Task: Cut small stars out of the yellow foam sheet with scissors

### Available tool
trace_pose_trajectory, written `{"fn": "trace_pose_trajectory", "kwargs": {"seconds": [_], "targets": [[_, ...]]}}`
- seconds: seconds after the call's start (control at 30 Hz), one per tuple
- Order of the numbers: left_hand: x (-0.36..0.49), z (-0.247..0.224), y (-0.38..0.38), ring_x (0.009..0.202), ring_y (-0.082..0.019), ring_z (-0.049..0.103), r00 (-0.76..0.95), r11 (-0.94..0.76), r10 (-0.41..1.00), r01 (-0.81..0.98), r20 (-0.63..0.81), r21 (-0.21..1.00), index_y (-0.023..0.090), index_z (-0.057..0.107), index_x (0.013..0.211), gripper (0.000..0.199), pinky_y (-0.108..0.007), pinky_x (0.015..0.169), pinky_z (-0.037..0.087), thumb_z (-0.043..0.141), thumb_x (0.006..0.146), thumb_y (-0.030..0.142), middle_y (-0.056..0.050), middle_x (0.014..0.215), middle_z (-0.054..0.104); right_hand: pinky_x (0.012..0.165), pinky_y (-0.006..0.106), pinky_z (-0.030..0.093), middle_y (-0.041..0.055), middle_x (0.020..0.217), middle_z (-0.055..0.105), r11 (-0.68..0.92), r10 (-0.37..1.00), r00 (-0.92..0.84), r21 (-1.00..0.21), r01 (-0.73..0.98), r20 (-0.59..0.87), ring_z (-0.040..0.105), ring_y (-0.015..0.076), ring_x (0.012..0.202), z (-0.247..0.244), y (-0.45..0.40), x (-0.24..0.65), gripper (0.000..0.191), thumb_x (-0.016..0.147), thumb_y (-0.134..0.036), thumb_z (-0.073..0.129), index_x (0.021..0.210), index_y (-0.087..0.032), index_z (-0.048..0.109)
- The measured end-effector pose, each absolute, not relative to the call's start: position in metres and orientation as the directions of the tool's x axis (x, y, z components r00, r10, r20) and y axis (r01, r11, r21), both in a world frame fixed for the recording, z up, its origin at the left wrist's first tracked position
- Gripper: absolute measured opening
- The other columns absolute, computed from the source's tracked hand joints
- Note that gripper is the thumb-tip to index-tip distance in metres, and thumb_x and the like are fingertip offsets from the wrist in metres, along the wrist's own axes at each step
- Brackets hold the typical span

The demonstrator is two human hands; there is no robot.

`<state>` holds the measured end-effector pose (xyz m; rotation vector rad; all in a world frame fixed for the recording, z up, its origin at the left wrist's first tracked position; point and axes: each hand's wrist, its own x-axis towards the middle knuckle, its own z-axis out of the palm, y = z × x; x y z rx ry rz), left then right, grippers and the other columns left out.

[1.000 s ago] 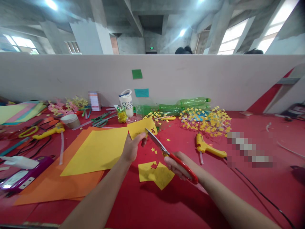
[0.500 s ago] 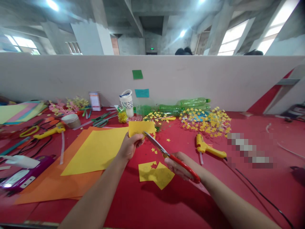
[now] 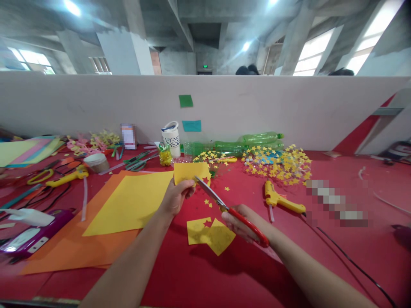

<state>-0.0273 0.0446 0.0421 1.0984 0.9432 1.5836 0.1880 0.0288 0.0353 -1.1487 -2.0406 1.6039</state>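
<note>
My left hand (image 3: 177,195) pinches the lower edge of a small yellow paper (image 3: 189,170), which has star-shaped gaps on its right side. My right hand (image 3: 243,222) is closed around the handles of red-handled scissors (image 3: 245,222). The blades point up and left, their tips against the paper near my left thumb. Below, two yellow paper pieces (image 3: 218,237) lie overlapped on the red table (image 3: 180,273), one with a star-shaped hole. A few small cut stars (image 3: 227,188) lie between these pieces and the heap of stars behind.
Yellow sheet (image 3: 128,205) and orange sheet (image 3: 64,248) lie left, beside a purple power strip (image 3: 35,239). A yellow glue gun (image 3: 282,201) with a cord is at right. Behind stand a white cup (image 3: 171,141), green bottles (image 3: 260,137) and star clusters (image 3: 282,164) before a partition (image 3: 224,115).
Both hands, the paper and the scissors have stayed almost in place. The whole view has shifted very slightly.
</note>
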Motion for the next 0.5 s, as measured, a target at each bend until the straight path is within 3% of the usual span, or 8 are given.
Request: {"fn": "trace_pose_trajectory", "kwargs": {"seconds": [0.17,0.5], "targets": [[-0.015,0.041,0.044,0.046,-0.009,0.048,-0.148,-0.313,0.948,-0.265,0.282,0.912,0.013,0.057,0.066,0.01,-0.022,0.043,0.036,0.057,0.07,0.022,0.0,0.055,0.055,0.03,0.015,0.027,-0.0084,0.036,0.033,0.041,0.751,-0.63,-0.937,0.346,-0.2,0.033,0.0044,0.027,0.03,0.028,0.185,0.044,0.079,-0.058,0.039,0.065,-0.016,0.045],[-0.005,0.032,0.045,0.049,-0.01,0.047,-0.181,-0.367,0.922,-0.122,0.343,0.922,0.014,0.056,0.067,0.018,-0.023,0.048,0.039,0.052,0.078,0.027,0.0,0.056,0.054,0.03,0.015,0.027,-0.0085,0.037,0.034,-0.038,0.774,-0.591,-0.949,0.314,-0.227,0.033,0.0046,0.027,0.024,0.022,0.176,0.047,0.076,-0.062,0.039,0.068,-0.017,0.046]]}}
